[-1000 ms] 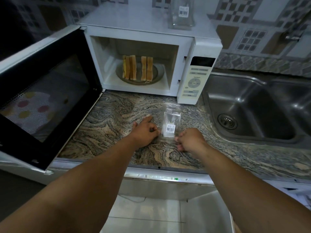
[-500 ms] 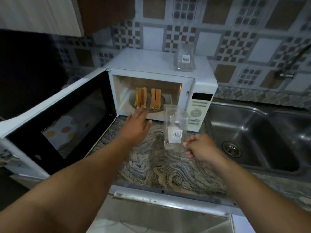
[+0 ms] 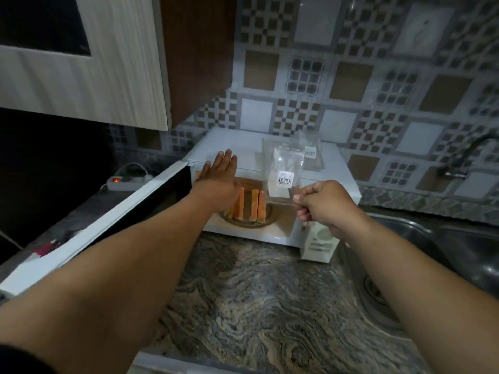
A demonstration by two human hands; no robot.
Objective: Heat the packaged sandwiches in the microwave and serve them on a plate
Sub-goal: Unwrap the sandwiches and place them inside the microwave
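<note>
The white microwave (image 3: 337, 168) stands on the counter with its door (image 3: 113, 222) swung open to the left. Inside, several sandwich halves (image 3: 249, 205) stand upright on the turntable. My right hand (image 3: 321, 203) pinches the lower corner of an empty clear plastic package (image 3: 285, 174) with a barcode label, held up in front of the microwave. With straight fingers, my left hand (image 3: 218, 179) reaches out flat at the top left of the microwave opening and holds nothing. A second clear package (image 3: 312, 155) sits on top of the microwave.
A marbled stone counter (image 3: 256, 298) lies in front of me. To the right is a steel sink (image 3: 459, 255) with a tap (image 3: 464, 155). An upper cabinet (image 3: 81, 60) hangs at the left. A power strip (image 3: 121, 182) lies behind the microwave door.
My right hand lifted the empty package off the counter and raised it in front of the microwave. My left hand left the counter and rose to the microwave's top edge. The view tilted up.
</note>
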